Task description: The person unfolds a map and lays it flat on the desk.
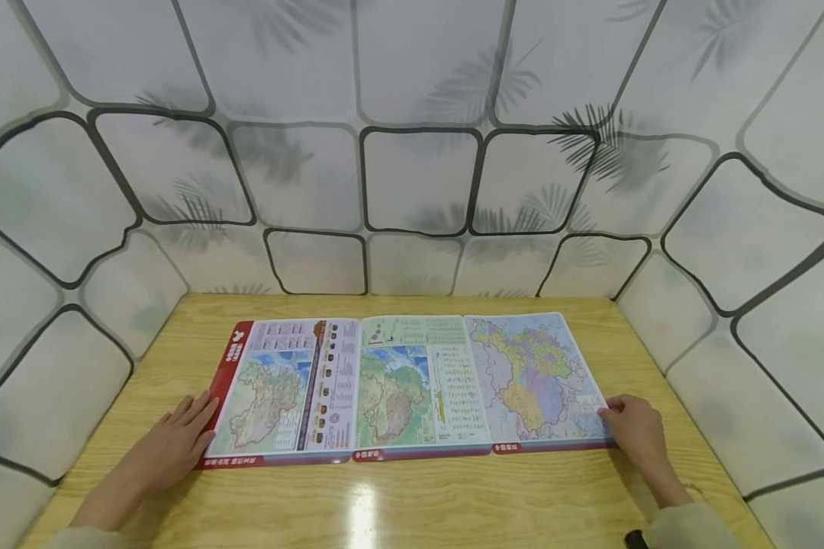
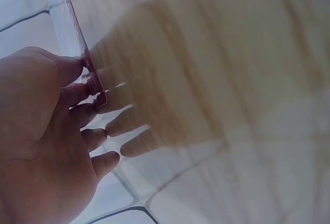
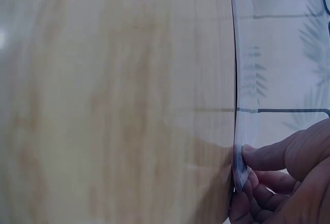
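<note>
A fold-out map (image 1: 412, 404) with three panels lies across the table, with a red strip on its left edge and colored maps on each panel. At its left edge my left hand (image 1: 172, 446) rests with fingers extended, fingertips on the red strip. The left wrist view shows that hand (image 2: 51, 126) with its fingertips along the map's red edge. My right hand (image 1: 638, 427) pinches the map's near right corner between thumb and fingers. From the right wrist, the thumb (image 3: 268, 157) presses on top of the thin sheet (image 3: 240, 167) while curled fingers sit beneath.
The wooden table (image 1: 426, 503) has a glossy light reflection near its front. Pale walls (image 1: 419, 179) with dark outlined shapes and leaf prints enclose it at the back and both sides. A dark band (image 1: 635, 540) shows at the right sleeve.
</note>
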Demonstrator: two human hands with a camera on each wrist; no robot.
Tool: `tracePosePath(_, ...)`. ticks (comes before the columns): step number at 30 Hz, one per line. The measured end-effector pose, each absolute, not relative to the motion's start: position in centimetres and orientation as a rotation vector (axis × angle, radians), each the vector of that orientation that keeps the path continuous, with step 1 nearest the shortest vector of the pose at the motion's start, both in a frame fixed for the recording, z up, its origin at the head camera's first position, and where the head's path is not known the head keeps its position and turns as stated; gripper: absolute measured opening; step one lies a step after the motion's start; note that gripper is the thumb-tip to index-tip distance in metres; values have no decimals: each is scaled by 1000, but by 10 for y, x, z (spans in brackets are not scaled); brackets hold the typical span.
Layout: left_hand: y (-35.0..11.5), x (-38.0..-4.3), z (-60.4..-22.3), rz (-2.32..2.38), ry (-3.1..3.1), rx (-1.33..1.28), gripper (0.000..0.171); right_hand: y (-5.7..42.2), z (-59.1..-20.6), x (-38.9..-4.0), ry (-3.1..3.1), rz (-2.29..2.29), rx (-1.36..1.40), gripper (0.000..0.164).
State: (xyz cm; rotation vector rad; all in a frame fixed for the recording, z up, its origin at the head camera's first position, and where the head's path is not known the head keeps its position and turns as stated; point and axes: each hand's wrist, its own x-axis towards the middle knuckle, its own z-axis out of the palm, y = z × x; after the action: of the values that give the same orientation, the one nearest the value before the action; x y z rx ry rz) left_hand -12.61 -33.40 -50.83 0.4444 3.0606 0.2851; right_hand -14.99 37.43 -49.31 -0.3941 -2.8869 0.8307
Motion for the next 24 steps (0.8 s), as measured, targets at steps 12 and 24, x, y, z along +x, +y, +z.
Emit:
tracePosePath(12,-332,-125,-507,263,3067,412,56,375,-482,-151,-2943,828,-398,27)
tracePosePath(24,-333,-128,-511,340,3053,385,57,379,-483,-147,-2922,801,-332,28)
